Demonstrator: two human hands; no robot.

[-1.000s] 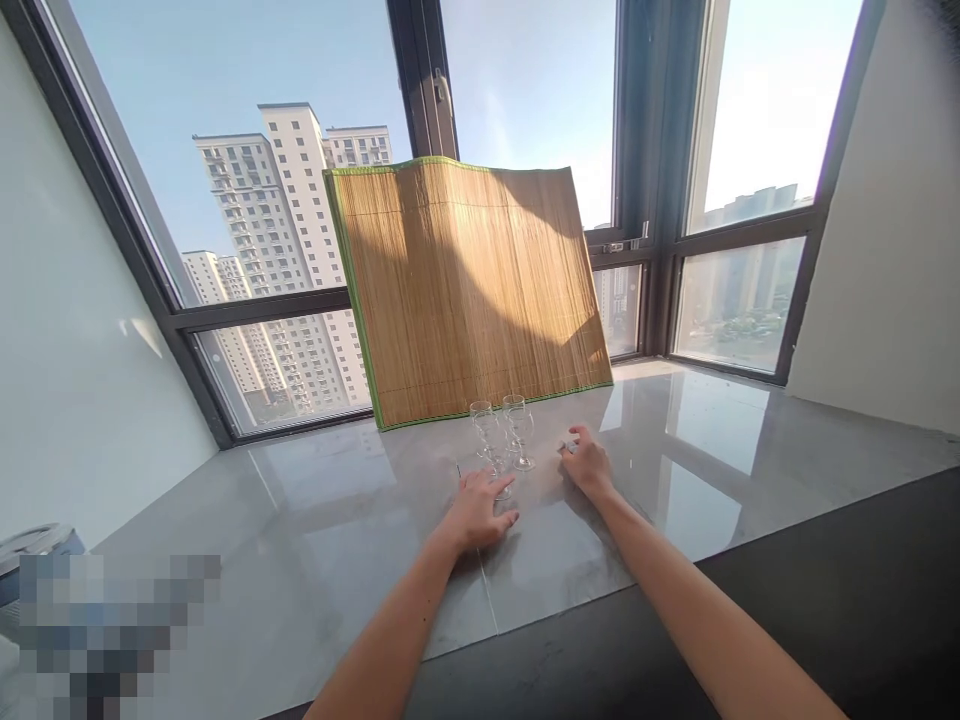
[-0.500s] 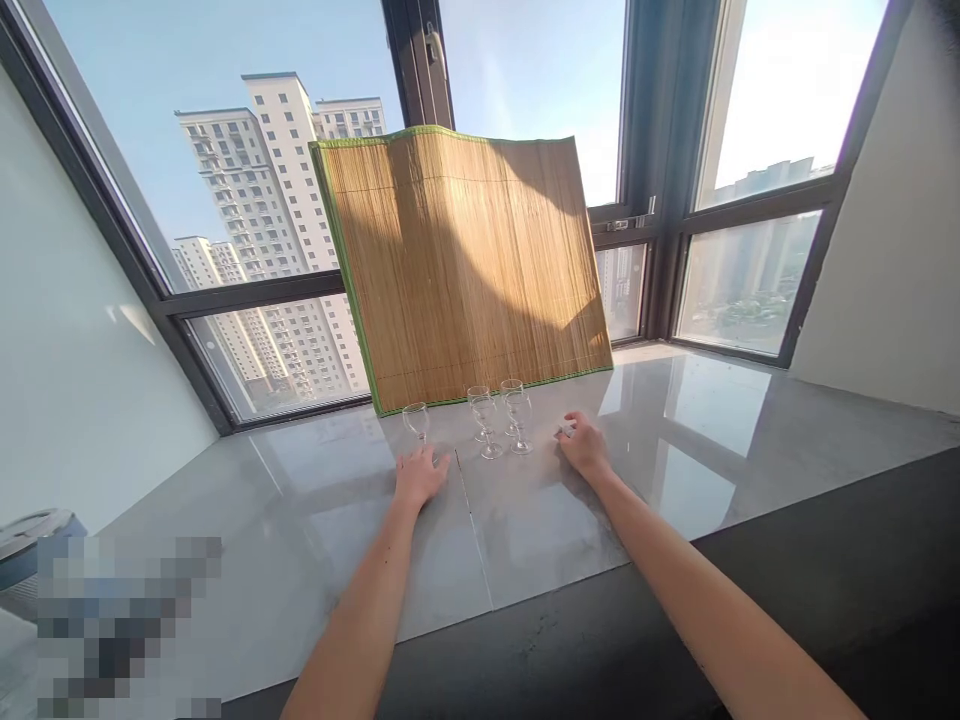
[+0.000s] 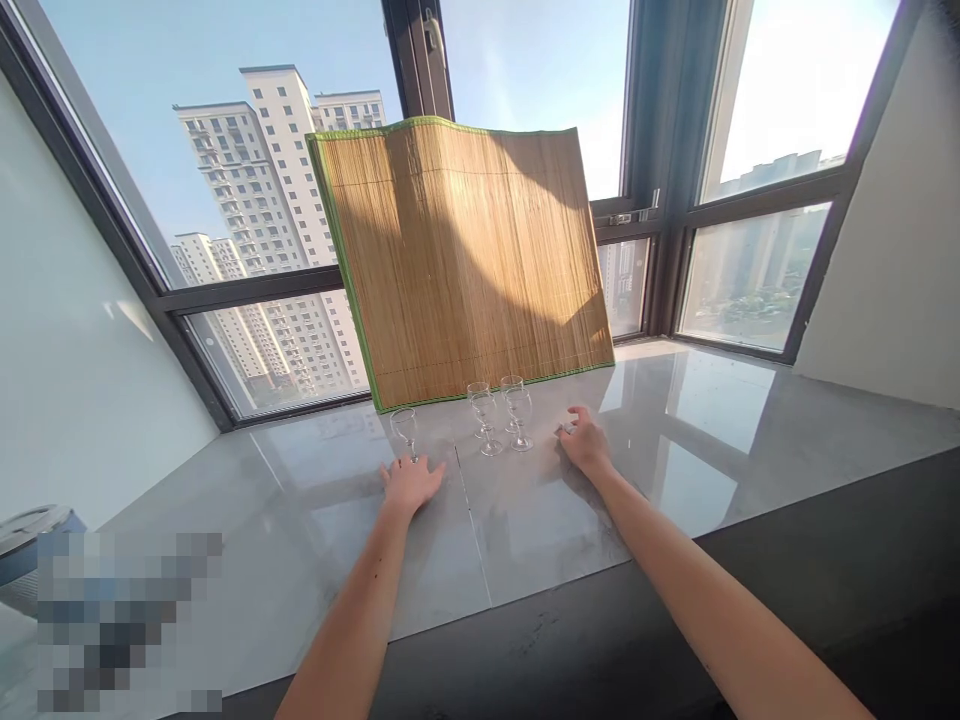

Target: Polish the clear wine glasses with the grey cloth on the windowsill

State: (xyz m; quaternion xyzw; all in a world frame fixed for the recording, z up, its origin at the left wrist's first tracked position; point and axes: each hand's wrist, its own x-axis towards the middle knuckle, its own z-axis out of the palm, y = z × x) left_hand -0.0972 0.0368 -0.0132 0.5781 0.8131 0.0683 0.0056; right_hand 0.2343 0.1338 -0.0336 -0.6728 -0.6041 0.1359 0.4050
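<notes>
— Left grip (image 3: 411, 488), one. We are placing it low over the grey sill (image 3: 300, 560), palm down, fingers spread wide, their tips reaching the foot of one clear stemmed glass (image 3: 403, 425).

— Are we grasping that item?

— We are not able to tell; the fingers are hiding the foot. The glass is standing upright just beyond them, apart from the others.

— Right grip (image 3: 586, 445), one?

— We are curling it nearly closed, pinching a small pale thing (image 3: 568, 430) at the fingertips, too small for us to be naming.

— Remaining glassware?

— We are counting four clear glasses (image 3: 517, 408), stemmed, all upright: two in front, two behind, standing close together between our two grips. A dark joint line (image 3: 471, 515) in the sill is running between the left grip and that group.

— Backing piece?

— One bamboo mat (image 3: 472, 270), green-edged, leaning before the window frame (image 3: 262, 288). We are seeing sunlight and shadow falling across its face.
</notes>
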